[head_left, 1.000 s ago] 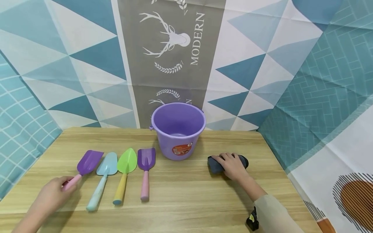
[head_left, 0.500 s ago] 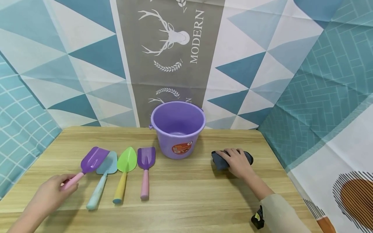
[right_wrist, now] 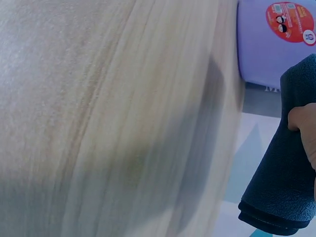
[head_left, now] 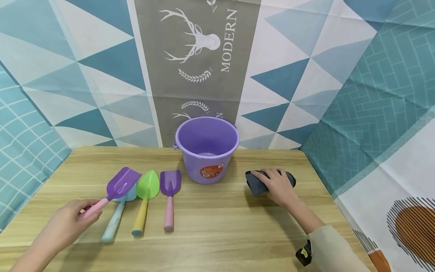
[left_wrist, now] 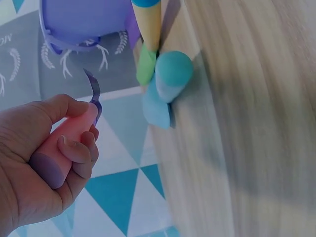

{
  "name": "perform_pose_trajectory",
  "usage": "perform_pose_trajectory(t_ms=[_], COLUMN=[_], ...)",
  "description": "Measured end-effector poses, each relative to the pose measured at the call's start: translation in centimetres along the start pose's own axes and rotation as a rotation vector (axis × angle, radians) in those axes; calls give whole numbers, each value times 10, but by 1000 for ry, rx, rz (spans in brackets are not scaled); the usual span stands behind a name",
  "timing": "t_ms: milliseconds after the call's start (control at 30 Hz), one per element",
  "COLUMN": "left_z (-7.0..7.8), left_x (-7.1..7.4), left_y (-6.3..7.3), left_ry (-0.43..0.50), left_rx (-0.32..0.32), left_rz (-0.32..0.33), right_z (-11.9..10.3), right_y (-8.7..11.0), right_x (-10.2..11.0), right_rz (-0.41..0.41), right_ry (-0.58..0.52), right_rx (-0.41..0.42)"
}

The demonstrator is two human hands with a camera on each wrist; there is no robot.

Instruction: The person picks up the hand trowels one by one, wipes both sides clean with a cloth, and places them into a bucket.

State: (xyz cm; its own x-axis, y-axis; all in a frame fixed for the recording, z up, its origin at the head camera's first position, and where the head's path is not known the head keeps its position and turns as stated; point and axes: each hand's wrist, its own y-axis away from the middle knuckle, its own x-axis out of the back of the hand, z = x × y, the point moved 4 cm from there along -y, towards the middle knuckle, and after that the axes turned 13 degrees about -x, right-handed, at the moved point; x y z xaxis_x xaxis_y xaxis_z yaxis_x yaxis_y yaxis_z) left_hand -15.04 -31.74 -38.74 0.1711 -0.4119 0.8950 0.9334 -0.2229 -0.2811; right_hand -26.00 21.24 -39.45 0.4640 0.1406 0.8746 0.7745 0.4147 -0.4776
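As left grip (head_left: 72, 219) curls round scoop (head_left: 114, 189), right grip (head_left: 278, 187), palm-down, clasps cloth (head_left: 255, 184).

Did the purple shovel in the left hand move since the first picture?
Yes, rightward in the head view: the purple shovel was mostly left of the blue trowel, and now hides part of that trowel's blade.

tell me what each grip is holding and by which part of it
The left grip holds a purple-bladed shovel by its pink handle. The right grip holds a rolled dark cloth by its middle, from above.
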Motion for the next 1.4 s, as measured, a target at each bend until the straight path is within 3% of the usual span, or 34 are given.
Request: perform_pose_trajectory(t_ms=[267,567,833,1200,1400], left_z=[19,38,53,80,88], left_x=[1,1,-1,-7,-9], left_y=[-5,-10,-10,-15,-18], left_ry=[14,17,20,62,37], left_rx=[-22,-97,-131,-161,-200], left_rz=[-32,28,36,-27,-39], right_z=[-3,-12,-21,-32,-37], right_y=[-2,-3,-5,-6,-6], right_x=[10,21,32,42,49], right_rz=[62,104,151,175,179], right_ry=[-31,-71,-107,-126,-139], right_rx=[32,66,96,123,133])
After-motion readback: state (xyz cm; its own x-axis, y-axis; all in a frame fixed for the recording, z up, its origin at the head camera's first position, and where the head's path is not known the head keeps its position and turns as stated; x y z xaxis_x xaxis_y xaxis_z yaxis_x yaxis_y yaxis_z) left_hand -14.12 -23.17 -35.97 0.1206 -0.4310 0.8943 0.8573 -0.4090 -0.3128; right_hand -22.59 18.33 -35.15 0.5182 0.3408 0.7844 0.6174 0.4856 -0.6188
